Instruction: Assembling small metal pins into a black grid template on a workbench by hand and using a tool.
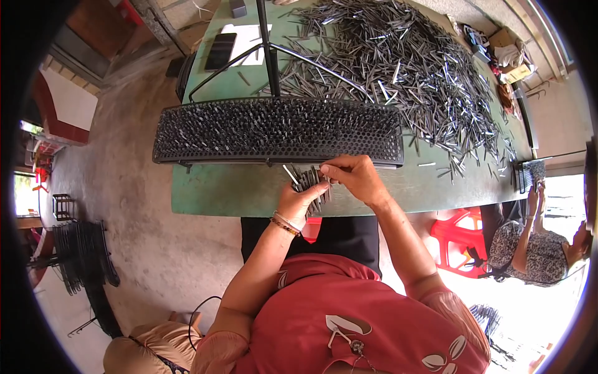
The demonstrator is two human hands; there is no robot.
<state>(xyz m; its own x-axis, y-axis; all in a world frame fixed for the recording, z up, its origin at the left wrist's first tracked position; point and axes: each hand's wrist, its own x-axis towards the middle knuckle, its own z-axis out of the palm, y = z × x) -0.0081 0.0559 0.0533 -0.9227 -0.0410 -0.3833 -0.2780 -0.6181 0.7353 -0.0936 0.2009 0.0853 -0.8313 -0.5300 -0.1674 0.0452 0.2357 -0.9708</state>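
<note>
My left hand (pixel 299 201) is closed around a bundle of thin dark strips (pixel 309 181), one of them pale and sticking out at the left. Fingertips of my right hand (pixel 355 179) pinch together at the bundle's right side, seemingly on one of the strips; the exact hold is too small to make out. Just beyond both hands stands a long black perforated rack (pixel 280 151), its holes mostly filled with upright dark strips. The nearest row of holes and the right end show bare mesh. A black metal stand (pixel 272 68) rises behind the rack.
A large heap of loose dark strips (pixel 398 62) covers the far right of the green table (pixel 218 193). A black phone (pixel 220 51) lies on white paper at the back left. Red stools (pixel 458 240) and another person (pixel 529 249) are at the right.
</note>
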